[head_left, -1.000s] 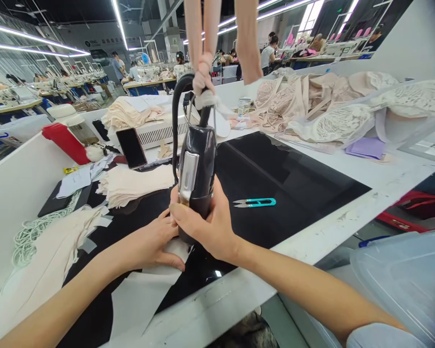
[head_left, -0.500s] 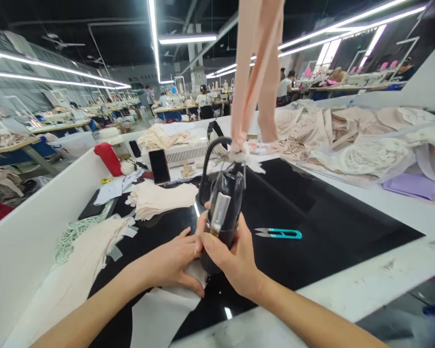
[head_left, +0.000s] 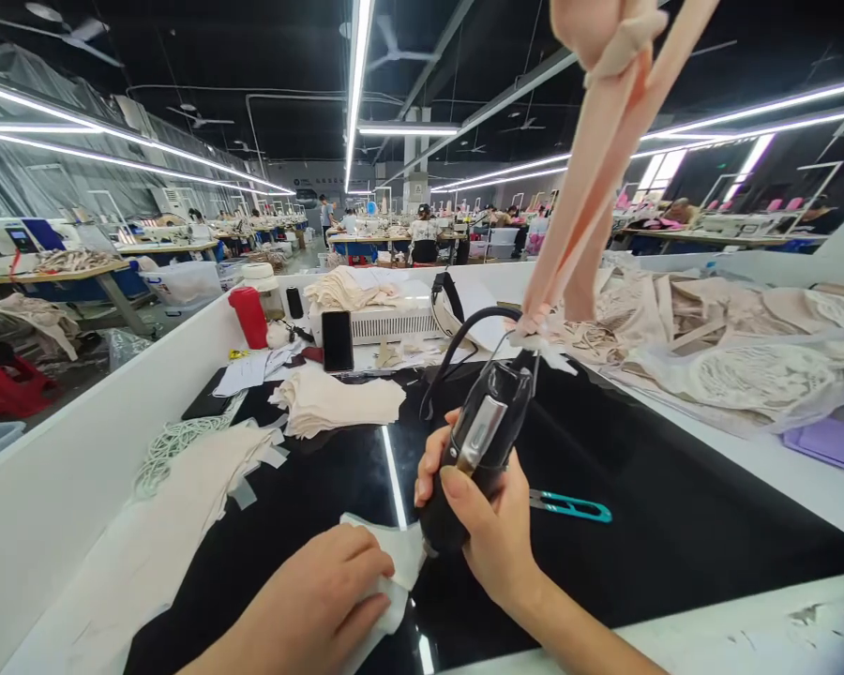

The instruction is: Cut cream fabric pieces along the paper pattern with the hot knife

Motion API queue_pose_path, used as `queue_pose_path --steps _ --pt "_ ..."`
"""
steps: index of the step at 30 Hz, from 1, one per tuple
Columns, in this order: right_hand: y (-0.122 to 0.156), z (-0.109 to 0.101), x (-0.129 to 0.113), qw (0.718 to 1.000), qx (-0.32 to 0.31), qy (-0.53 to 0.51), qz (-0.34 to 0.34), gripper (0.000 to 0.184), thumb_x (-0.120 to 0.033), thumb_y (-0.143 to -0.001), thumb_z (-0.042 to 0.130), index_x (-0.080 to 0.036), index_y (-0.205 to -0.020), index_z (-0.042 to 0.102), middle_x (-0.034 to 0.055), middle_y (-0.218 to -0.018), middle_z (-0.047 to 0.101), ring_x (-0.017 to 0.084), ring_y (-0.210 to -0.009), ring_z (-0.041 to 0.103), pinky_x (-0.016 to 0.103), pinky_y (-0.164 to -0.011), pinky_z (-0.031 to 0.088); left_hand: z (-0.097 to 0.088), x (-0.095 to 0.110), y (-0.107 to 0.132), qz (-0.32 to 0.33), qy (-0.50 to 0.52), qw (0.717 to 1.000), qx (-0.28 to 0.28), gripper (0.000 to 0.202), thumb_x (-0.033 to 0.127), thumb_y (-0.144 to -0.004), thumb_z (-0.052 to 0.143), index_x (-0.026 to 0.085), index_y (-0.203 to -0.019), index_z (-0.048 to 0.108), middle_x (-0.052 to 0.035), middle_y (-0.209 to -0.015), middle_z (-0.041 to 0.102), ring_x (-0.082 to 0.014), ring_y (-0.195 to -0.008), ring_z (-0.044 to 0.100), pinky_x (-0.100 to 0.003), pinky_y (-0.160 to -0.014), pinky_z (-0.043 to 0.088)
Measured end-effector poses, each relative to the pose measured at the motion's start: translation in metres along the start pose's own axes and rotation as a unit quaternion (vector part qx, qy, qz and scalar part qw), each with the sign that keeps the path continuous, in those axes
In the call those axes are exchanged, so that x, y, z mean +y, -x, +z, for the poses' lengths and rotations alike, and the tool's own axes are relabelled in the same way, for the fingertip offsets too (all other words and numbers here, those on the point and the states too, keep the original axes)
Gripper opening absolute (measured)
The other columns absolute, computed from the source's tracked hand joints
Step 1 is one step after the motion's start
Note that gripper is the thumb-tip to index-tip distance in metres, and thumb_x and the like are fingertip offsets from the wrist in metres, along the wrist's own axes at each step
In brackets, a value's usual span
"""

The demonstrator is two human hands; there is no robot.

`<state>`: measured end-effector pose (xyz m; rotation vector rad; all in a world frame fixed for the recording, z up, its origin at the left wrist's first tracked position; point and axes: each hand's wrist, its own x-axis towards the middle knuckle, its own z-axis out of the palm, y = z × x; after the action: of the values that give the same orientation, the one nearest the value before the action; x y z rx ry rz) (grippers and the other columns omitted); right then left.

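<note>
My right hand (head_left: 489, 520) is wrapped round a black hand tool (head_left: 479, 441) with a metal plate on its side, tilted to the right, its lower tip over the black work surface (head_left: 675, 525). A black cable (head_left: 457, 347) and pink fabric straps (head_left: 591, 187) hang down to the tool's top. My left hand (head_left: 316, 605) is closed on a small white fabric piece (head_left: 390, 562) that lies right beside the tool's tip.
Teal thread snips (head_left: 573, 508) lie just right of my right hand. A stack of cream fabric pieces (head_left: 338, 401), a phone (head_left: 338, 340), a red container (head_left: 249, 317) and coiled cord (head_left: 175, 441) sit to the left. Beige lace garments (head_left: 731, 347) pile at right. Other workers sit far back.
The camera view has lifted. My right hand has tipped the tool to the right. My left hand has gone from pressing flat on the white piece to gripping it.
</note>
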<state>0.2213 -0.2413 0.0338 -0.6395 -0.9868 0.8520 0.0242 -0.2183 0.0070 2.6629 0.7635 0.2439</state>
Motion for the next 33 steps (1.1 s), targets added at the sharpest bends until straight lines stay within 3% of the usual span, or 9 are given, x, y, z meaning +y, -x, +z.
queue_pose_path --steps 6,8,11,13,17,20,27,33 --pt "0.004 0.002 0.0 1.0 -0.023 -0.01 0.005 0.034 -0.038 -0.09 0.077 -0.031 -0.116 0.056 -0.003 -0.086 0.062 0.012 -0.062 0.06 0.027 -0.058 0.051 0.002 -0.008 0.004 0.044 -0.033 0.998 0.018 0.028 0.006 -0.098 0.053 0.025 -0.114 0.066 -0.0056 -0.115 0.069 -0.0227 -0.1 0.068 -0.033 -0.09 0.056" --pt "0.003 0.002 0.0 1.0 -0.027 -0.015 0.003 0.034 -0.037 -0.09 0.076 -0.031 -0.117 0.056 -0.003 -0.086 0.062 0.012 -0.062 0.061 0.027 -0.058 0.05 -0.004 -0.013 0.008 0.072 -0.036 0.997 0.012 0.038 -0.001 -0.097 0.046 0.025 -0.118 0.065 -0.0055 -0.12 0.069 -0.0225 -0.108 0.067 -0.036 -0.099 0.054" --pt "0.001 0.003 -0.001 0.999 -0.029 -0.018 -0.001 0.034 -0.035 -0.091 0.076 -0.031 -0.118 0.057 -0.0032 -0.087 0.063 0.012 -0.063 0.061 0.028 -0.059 0.051 -0.012 -0.022 0.015 0.099 -0.031 0.995 -0.005 0.059 -0.011 -0.088 0.036 0.027 -0.125 0.063 -0.0035 -0.128 0.068 -0.0204 -0.119 0.065 -0.045 -0.12 0.042" --pt "0.0 0.003 -0.001 0.999 -0.031 -0.023 -0.004 0.034 -0.034 -0.091 0.077 -0.031 -0.119 0.058 -0.0037 -0.087 0.063 0.011 -0.063 0.061 0.028 -0.06 0.052 -0.015 -0.03 0.018 0.113 -0.027 0.993 0.014 0.064 -0.012 -0.086 0.034 0.027 -0.128 0.063 -0.0035 -0.133 0.067 -0.0198 -0.124 0.064 -0.046 -0.124 0.038" --pt "-0.002 0.005 -0.004 0.999 -0.032 -0.025 -0.007 0.034 -0.033 -0.09 0.078 -0.031 -0.119 0.058 -0.0042 -0.086 0.063 0.01 -0.062 0.061 0.028 -0.06 0.053 -0.019 -0.041 0.014 0.102 -0.029 0.99 0.088 0.046 -0.003 -0.095 0.039 0.022 -0.122 0.066 -0.0063 -0.127 0.07 -0.0192 -0.119 0.067 -0.033 -0.106 0.055" --pt "-0.003 0.005 -0.006 1.0 -0.024 -0.013 -0.015 0.036 -0.034 -0.089 0.079 -0.029 -0.118 0.057 -0.0041 -0.085 0.063 0.011 -0.061 0.062 0.028 -0.059 0.054 -0.018 -0.041 0.001 0.08 -0.043 0.989 0.116 0.038 0.001 -0.098 0.042 0.02 -0.121 0.066 -0.007 -0.124 0.07 -0.0183 -0.111 0.069 -0.031 -0.097 0.06" --pt "-0.001 0.0 -0.012 1.0 -0.024 -0.006 -0.019 0.036 -0.034 -0.089 0.08 -0.029 -0.118 0.059 -0.0044 -0.085 0.065 0.011 -0.062 0.065 0.027 -0.06 0.056 -0.001 -0.034 -0.029 0.077 -0.053 0.991 0.099 0.033 0.0 -0.098 0.049 0.016 -0.121 0.066 -0.0077 -0.123 0.069 -0.02 -0.111 0.068 -0.033 -0.098 0.06" --pt "0.006 -0.008 -0.013 0.999 -0.033 -0.007 -0.024 0.037 -0.033 -0.089 0.08 -0.028 -0.12 0.06 -0.0031 -0.085 0.065 0.011 -0.064 0.065 0.026 -0.06 0.056 0.01 -0.041 -0.023 0.091 -0.059 0.99 0.087 0.03 0.002 -0.1 0.048 0.017 -0.119 0.065 -0.0073 -0.116 0.066 -0.02 -0.107 0.065 -0.034 -0.093 0.06"
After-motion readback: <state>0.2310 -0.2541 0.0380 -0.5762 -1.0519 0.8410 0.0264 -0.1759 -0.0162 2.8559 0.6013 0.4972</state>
